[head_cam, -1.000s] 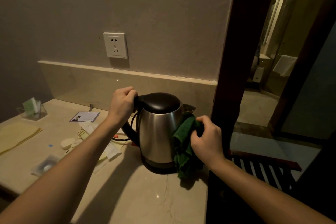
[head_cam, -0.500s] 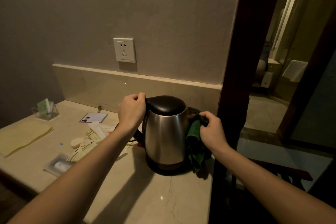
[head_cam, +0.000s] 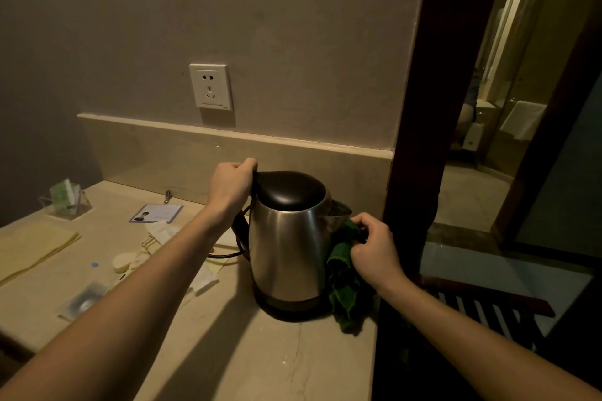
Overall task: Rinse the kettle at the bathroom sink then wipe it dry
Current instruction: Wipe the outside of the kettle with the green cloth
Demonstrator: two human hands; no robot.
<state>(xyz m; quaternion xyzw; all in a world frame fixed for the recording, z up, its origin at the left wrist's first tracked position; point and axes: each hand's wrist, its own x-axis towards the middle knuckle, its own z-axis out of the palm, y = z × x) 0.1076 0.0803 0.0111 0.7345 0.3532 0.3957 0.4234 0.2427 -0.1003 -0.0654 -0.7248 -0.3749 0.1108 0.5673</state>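
Observation:
A steel kettle (head_cam: pixel 286 247) with a black lid stands upright on its black base on the pale marble counter (head_cam: pixel 247 355). My left hand (head_cam: pixel 229 187) is closed around the top of the kettle's black handle. My right hand (head_cam: pixel 374 249) grips a dark green cloth (head_cam: pixel 343 290) and presses it against the kettle's right side, just below the spout. The cloth's lower part hangs down onto the counter beside the base.
A white wall socket (head_cam: pixel 211 86) sits above the backsplash. Left of the kettle lie an ID card (head_cam: pixel 156 213), paper sachets (head_cam: pixel 159 238), a clear holder (head_cam: pixel 65 198) and a yellow cloth (head_cam: pixel 31 247). A dark wooden door frame (head_cam: pixel 420 140) borders the counter's right edge.
My right hand with the green cloth has slid up the kettle's right side toward the spout. The view has shifted left; the kettle stays on its base.

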